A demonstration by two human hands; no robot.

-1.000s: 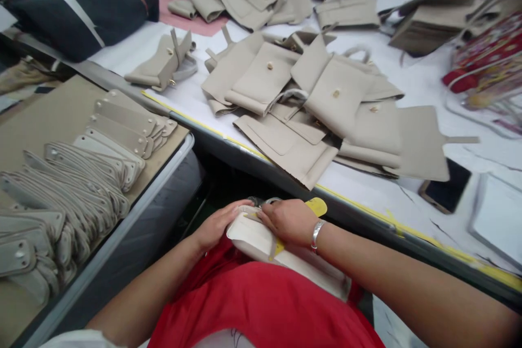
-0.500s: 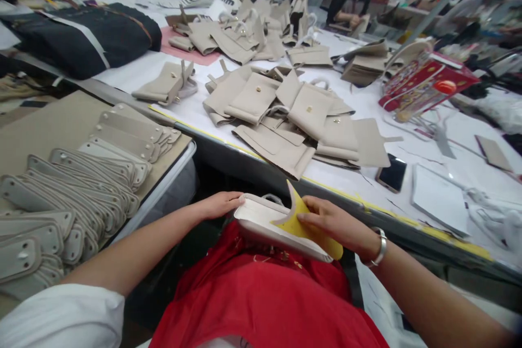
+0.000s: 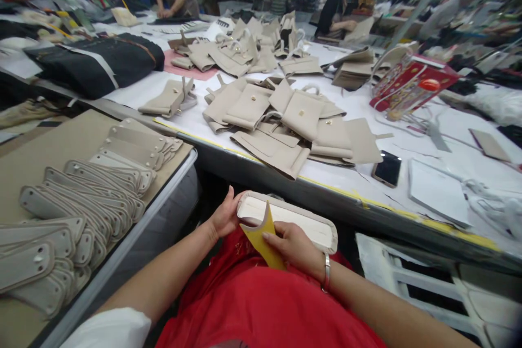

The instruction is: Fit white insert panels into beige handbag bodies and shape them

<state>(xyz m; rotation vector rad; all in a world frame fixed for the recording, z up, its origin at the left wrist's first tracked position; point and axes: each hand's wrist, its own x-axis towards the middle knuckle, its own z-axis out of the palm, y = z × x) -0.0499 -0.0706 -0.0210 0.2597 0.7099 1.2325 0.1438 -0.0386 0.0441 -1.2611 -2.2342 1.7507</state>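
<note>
Low over my lap, a beige leather bag (image 3: 317,224) lies with its long, round-cornered white face turned up. My left hand (image 3: 225,216) is closed around the bag's left end, thumb raised and some fingers hidden behind it. In my right hand (image 3: 294,244) a yellow sheet (image 3: 263,240) with a curved, notched top edge is pinched between thumb and fingers. The sheet stands tilted in front of the bag and covers part of it. Whether the right hand also touches the bag, I cannot tell.
Beige bag pieces (image 3: 299,111) are heaped on the white-covered table (image 3: 346,179). Strap pieces (image 3: 87,201) with studs fill a board (image 3: 30,160) at left. A phone (image 3: 386,168), white pad (image 3: 438,191) and red box (image 3: 414,87) lie right. Co-workers stand beyond.
The yellow sheet has moved left and toward me, off the bag's right part, with my right hand. The bag's white face is turned up more, and my left thumb is raised.
</note>
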